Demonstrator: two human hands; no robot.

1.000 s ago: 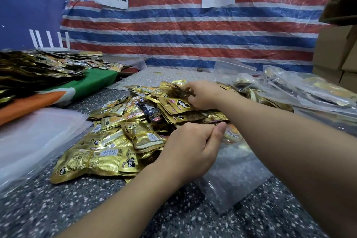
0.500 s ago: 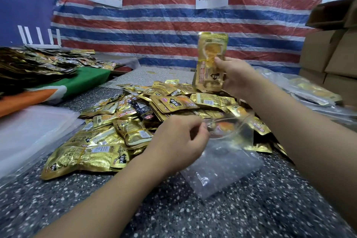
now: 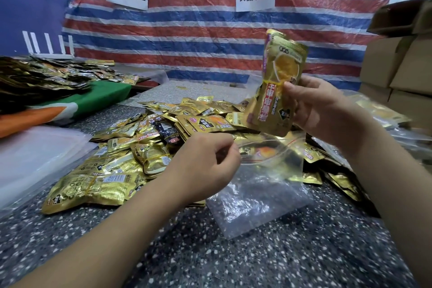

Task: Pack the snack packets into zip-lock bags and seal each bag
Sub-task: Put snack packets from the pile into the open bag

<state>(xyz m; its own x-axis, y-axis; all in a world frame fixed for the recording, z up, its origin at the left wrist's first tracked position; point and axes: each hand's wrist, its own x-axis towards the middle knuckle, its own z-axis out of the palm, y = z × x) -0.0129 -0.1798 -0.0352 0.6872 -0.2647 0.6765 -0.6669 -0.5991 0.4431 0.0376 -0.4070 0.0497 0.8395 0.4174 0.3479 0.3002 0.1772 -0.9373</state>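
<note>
Head view. The right hand (image 3: 325,105) grips a bundle of gold snack packets (image 3: 273,91) bound by a rubber band, held upright above the open mouth of the zip-lock bag (image 3: 261,184). A second ago this hand was down in the pile of packets (image 3: 145,145), closing on a bundle; half a second ago the bundle was already lifted clear, and it now sits nearer the bag mouth and slightly tilted. The left hand (image 3: 205,168) pinches the near edge of the bag's opening, as it did in both earlier pictures (the mouth looks wider now than a second ago). The bag lies on the speckled table (image 3: 233,259), its mouth against the pile.

Finding: the pick is complete and insertion appears to be the step in hand. The bag appears empty, though its clear film over the pile makes this uncertain. Sealing is not yet done.
</note>
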